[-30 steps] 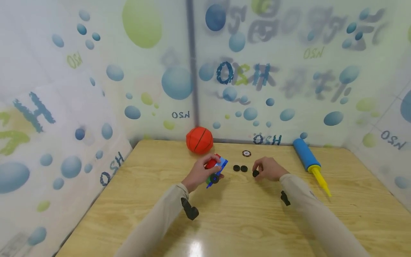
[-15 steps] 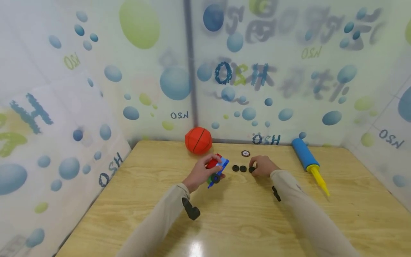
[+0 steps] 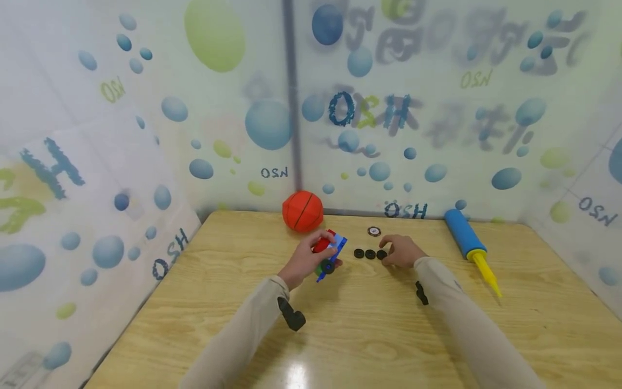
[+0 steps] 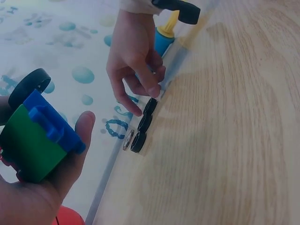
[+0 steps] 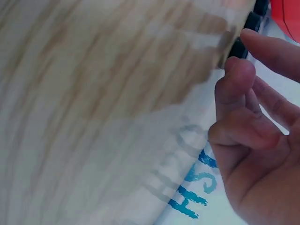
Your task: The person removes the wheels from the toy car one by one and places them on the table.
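Observation:
My left hand [image 3: 308, 260] grips a toy vehicle [image 4: 32, 143] of red, blue and green plastic, with one black wheel [image 3: 328, 266] on its near side. The thumb and fingers wrap its body, hiding part of it. On the wooden table, several small black wheels lie in a row, among them a left one [image 3: 358, 253] and a middle one [image 3: 370, 254]. My right hand [image 3: 402, 252] is at the rightmost wheel [image 3: 382, 254], its thumb and index fingertips apart on either side of it. That wheel lies level with the others.
Behind the row lies a round poker chip [image 3: 373, 231]. A red ball [image 3: 303, 212] with black lines stands at the back edge, beyond my left hand. To the right lies a blue pump [image 3: 459, 233] with a yellow nozzle. Patterned walls enclose the table [image 3: 369, 335].
My right hand has brought a black wheel leftward, put it down at the row's right end, and parted its fingers from it. My left hand still holds the toy vehicle in place.

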Motion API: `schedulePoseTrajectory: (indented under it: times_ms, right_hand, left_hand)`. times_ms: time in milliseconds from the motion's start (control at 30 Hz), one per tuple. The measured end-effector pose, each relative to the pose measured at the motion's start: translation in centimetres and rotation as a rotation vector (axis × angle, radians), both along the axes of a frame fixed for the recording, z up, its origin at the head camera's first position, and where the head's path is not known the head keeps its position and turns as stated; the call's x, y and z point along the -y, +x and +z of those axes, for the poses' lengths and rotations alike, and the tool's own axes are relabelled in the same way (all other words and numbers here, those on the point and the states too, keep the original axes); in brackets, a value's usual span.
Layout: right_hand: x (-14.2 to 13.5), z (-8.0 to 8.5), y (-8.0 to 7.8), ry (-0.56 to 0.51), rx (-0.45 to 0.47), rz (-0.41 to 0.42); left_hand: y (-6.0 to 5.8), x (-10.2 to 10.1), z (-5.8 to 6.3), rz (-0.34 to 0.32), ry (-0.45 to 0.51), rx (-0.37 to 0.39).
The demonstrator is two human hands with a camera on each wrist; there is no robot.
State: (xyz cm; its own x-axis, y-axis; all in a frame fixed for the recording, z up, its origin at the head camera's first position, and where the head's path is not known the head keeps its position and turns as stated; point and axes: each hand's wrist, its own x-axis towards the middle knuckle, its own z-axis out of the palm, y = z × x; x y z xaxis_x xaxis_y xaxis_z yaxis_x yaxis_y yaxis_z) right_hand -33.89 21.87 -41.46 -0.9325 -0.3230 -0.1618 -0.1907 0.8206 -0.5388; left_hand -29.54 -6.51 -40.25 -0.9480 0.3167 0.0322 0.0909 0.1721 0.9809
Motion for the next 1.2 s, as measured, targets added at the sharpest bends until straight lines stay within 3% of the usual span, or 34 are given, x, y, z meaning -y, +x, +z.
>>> schedulePoseTrajectory:
  times_ms: [233, 467, 600, 733, 900, 1067, 1200]
  right_hand:
    - [0.5, 1.4, 1.8, -0.108, -0.117, 0.055]
    - [3.9, 2.5, 4.6, -0.402, -0.132, 0.190]
    - [6.1, 2.8, 5.7, -0.531, -0.101, 0.227]
    - [7.5, 2.6, 6.2, -0.577, -0.056, 0.242]
    - [8.5, 1.9, 6.5, -0.612, -0.013, 0.235]
    - [9.5, 1.6, 6.7, -0.642, -0.025, 0.240]
    - [10.1, 1.6, 7.1, -0.645, -0.040, 0.199]
  left_hand:
    - [0.2, -0.4, 0.1, 0.002, 0.101, 0.006]
    - [0.2, -0.6, -0.6, 0.172, 0.123, -0.046]
    - [-0.1, -0.8, -0.7, 0.228, 0.187, -0.047]
    - [-0.3, -1.1, -0.5, 0.257, 0.218, -0.063]
    - [-0.2, -1.4, -0.5, 0.246, 0.235, -0.088]
    - [-0.3, -1.4, -0.6, 0.253, 0.272, -0.131]
    - [-0.3, -1.4, -0.9, 0.258, 0.294, -0.137]
